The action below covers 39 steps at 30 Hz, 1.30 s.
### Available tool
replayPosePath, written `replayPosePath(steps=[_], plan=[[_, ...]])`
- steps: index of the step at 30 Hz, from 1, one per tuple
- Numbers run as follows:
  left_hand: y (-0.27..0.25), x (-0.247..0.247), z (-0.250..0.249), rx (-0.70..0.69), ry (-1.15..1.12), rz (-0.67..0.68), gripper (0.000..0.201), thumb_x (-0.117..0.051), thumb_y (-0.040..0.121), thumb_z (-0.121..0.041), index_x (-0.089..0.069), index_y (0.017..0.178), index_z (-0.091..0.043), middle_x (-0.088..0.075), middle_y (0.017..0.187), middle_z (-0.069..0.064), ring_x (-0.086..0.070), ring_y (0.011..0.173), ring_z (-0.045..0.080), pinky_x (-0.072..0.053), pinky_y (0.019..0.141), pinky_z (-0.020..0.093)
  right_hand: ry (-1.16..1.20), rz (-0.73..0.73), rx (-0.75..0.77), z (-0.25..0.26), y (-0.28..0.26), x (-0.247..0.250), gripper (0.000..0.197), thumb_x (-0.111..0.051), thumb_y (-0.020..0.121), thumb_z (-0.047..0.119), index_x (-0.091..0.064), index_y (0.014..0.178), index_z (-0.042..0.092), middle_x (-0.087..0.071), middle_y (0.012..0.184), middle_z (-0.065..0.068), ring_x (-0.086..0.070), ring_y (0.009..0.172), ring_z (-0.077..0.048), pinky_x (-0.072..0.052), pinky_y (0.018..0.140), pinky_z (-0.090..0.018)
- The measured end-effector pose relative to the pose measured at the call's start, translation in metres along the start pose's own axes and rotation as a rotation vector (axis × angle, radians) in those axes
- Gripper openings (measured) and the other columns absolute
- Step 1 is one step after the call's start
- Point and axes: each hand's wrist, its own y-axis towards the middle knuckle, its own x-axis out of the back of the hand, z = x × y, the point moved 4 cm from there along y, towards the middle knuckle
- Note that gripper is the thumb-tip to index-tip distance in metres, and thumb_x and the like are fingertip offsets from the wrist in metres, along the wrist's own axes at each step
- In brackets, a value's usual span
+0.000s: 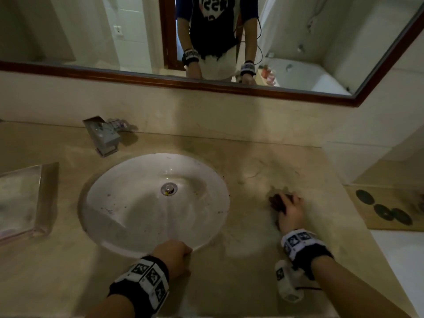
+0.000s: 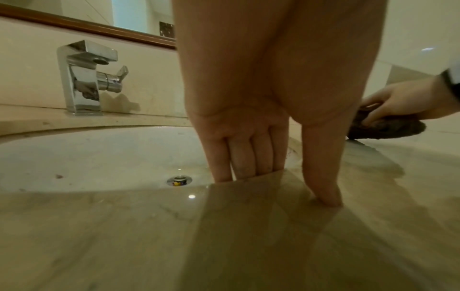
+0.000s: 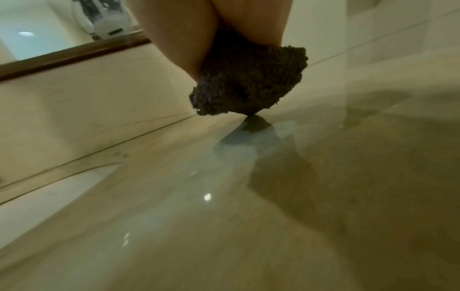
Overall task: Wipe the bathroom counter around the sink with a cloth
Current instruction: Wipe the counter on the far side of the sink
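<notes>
A dark brown cloth (image 1: 276,201) lies bunched on the beige marble counter (image 1: 252,157), to the right of the white oval sink (image 1: 137,214). My right hand (image 1: 291,212) grips the cloth from above and presses it down on the counter. In the right wrist view the cloth (image 3: 248,82) bulges out under the palm and hides the fingers. My left hand (image 1: 181,255) rests on the counter at the sink's front rim. Its fingers (image 2: 244,155) reach straight over the rim and the thumb (image 2: 321,167) presses flat on the counter. It holds nothing. The left wrist view also shows the cloth (image 2: 388,128).
A chrome faucet (image 1: 103,134) stands behind the sink at the left. A clear tray (image 1: 20,198) sits at the counter's left end. A wood-framed mirror (image 1: 206,86) runs along the back wall. A board with dark discs (image 1: 390,212) lies lower right; a wall bounds the counter's right end.
</notes>
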Motion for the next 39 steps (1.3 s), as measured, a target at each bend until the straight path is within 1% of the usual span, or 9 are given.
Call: replayPosePath(steps=[6,10,14,19,23,29,33,36,39], plan=[[0.001,0.001,0.003,-0.057,0.058,0.035,0.049,-0.06,0.086,-0.036,-0.051,0.131,-0.02,-0.058,0.13,0.009,-0.054,0.121,0.029,-0.044,0.104,0.038,-0.215,0.144,-0.095,-0.017,0.013,-0.021,0.06,-0.046,0.091,0.006,-0.029,0.145,0.025,-0.018,0.152,-0.019,-0.015,0.139,-0.041,-0.027,0.113,-0.046],[0.006,0.007,0.006,-0.108,0.065,0.07,0.046,-0.062,0.085,-0.033,-0.056,0.127,-0.017,-0.061,0.124,0.012,-0.057,0.116,0.03,-0.046,0.098,0.035,-0.152,0.176,0.143,0.036,-0.007,-0.052,0.055,-0.053,0.089,0.01,-0.038,0.141,0.02,-0.021,0.153,-0.02,-0.015,0.14,-0.043,-0.025,0.113,-0.052],[0.02,0.012,0.01,-0.149,-0.032,0.145,0.027,-0.059,0.089,-0.026,-0.066,0.11,-0.011,-0.067,0.097,0.014,-0.055,0.081,0.018,-0.04,0.073,0.026,-0.122,0.313,0.331,0.088,-0.033,-0.067,0.043,-0.041,0.096,0.019,-0.043,0.139,0.023,-0.016,0.156,-0.016,-0.011,0.143,-0.041,-0.018,0.118,-0.049],[0.039,0.043,0.016,-0.077,-0.175,0.29,0.036,-0.06,0.091,-0.02,-0.06,0.126,-0.014,-0.064,0.124,0.002,-0.062,0.087,0.012,-0.045,0.091,0.025,-0.182,0.545,0.553,0.117,-0.034,-0.061,0.052,-0.039,0.096,0.006,-0.035,0.142,0.031,-0.001,0.159,-0.001,0.003,0.147,-0.025,-0.004,0.119,-0.034],[0.057,0.11,0.044,0.005,-0.198,-0.071,0.049,-0.054,0.094,-0.026,-0.041,0.142,-0.024,-0.04,0.149,-0.001,-0.04,0.136,0.016,-0.028,0.113,0.025,0.012,0.459,0.485,0.118,0.028,-0.044,0.051,-0.042,0.095,0.006,-0.036,0.142,0.024,-0.01,0.158,-0.004,-0.006,0.147,-0.024,-0.011,0.119,-0.033],[0.095,0.194,0.117,0.282,-0.189,-0.427,0.061,-0.051,0.094,-0.025,-0.024,0.148,-0.019,-0.044,0.145,0.009,-0.047,0.129,0.024,-0.037,0.105,0.03,0.082,0.439,0.354,0.137,0.145,-0.03,0.051,-0.044,0.096,0.006,-0.033,0.142,0.024,-0.02,0.156,-0.003,-0.022,0.143,-0.021,-0.026,0.106,-0.021],[0.116,0.201,0.153,0.387,-0.201,-0.435,0.075,-0.052,0.092,-0.021,-0.007,0.151,-0.013,-0.021,0.156,0.01,-0.033,0.14,0.024,-0.033,0.111,0.03,0.05,0.502,0.528,0.203,0.172,-0.041,0.069,-0.054,0.091,0.007,-0.018,0.147,0.022,-0.027,0.153,-0.007,-0.042,0.132,-0.028,-0.037,0.107,-0.036],[0.128,0.195,0.166,0.393,-0.164,-0.392,0.082,-0.048,0.094,-0.02,0.012,0.15,-0.012,0.01,0.16,0.006,-0.001,0.149,0.019,-0.016,0.12,0.03,-0.106,0.528,0.796,0.266,0.168,-0.064,0.064,-0.056,0.089,0.01,-0.026,0.146,0.015,-0.02,0.155,-0.004,-0.027,0.14,-0.027,-0.025,0.114,-0.034],[0.139,0.197,0.175,0.39,-0.128,-0.396,0.083,-0.045,0.095,-0.016,0.018,0.149,-0.016,0.021,0.158,0.002,0.011,0.148,0.017,-0.008,0.121,0.032,-0.25,0.536,1.141,0.315,0.162,-0.094,0.05,-0.039,0.099,0.031,-0.024,0.146,0.022,-0.009,0.158,0.003,-0.011,0.145,-0.018,-0.008,0.118,-0.029]])
